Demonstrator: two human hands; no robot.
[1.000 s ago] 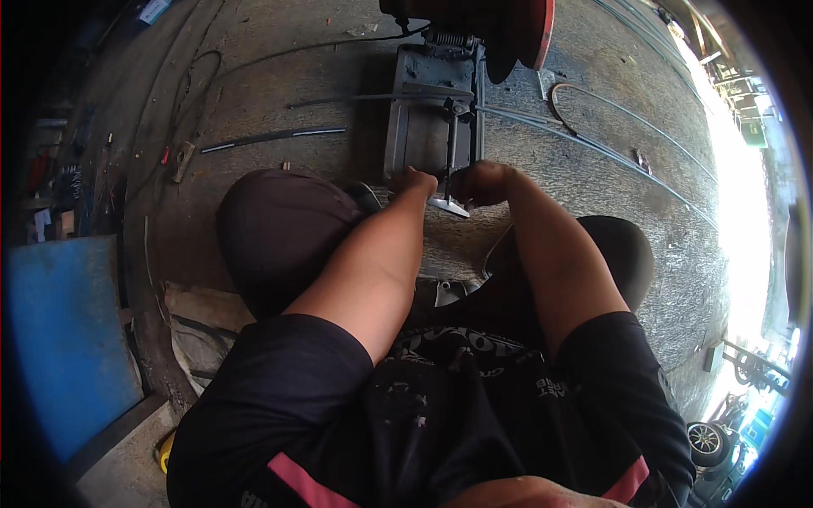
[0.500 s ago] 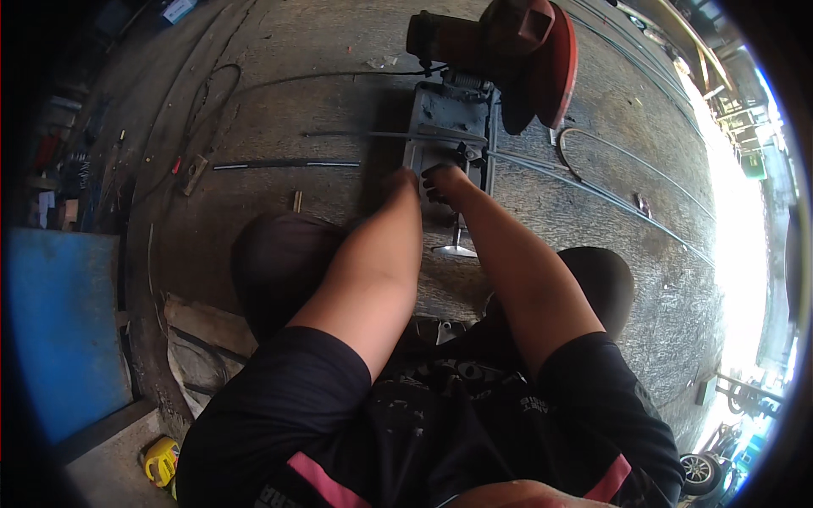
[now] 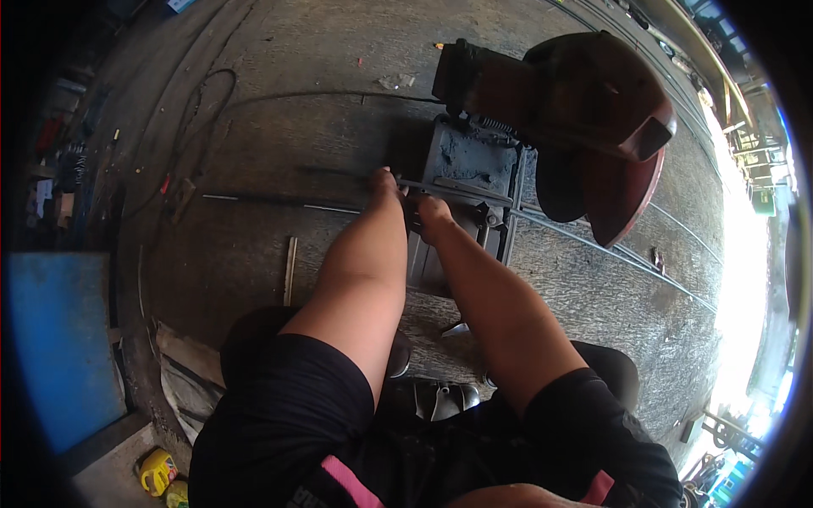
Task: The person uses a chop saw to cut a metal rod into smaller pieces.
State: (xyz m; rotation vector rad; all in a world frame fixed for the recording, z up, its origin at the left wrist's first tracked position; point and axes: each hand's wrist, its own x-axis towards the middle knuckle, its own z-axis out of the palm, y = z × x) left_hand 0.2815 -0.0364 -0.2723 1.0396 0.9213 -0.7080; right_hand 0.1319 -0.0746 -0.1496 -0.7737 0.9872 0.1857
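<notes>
A red chop saw [image 3: 605,93] stands on the floor ahead of me, its disc guard at the right. Several thin metal rods [image 3: 584,240] lie across its grey base [image 3: 474,161] and run out to the right. My left hand [image 3: 385,183] is closed at the left of the base, where the rods' left part passes; its fingers appear to grip a rod. Just right of it, my right hand [image 3: 434,213] bends over the base beside the metal clamp [image 3: 489,218]. Its fingers are curled and mostly hidden, so what they hold does not show.
A black power cable [image 3: 330,93] trails left from the saw. On the floor at left lie a dark thin bar [image 3: 254,200] and a short strip [image 3: 290,271]. A blue panel [image 3: 59,347] stands at far left, with a yellow container [image 3: 157,471] below it.
The view has shifted, so the saw and base appear lower and further right. The saw head sits further right over its base. Both hands have moved up to the rods.
</notes>
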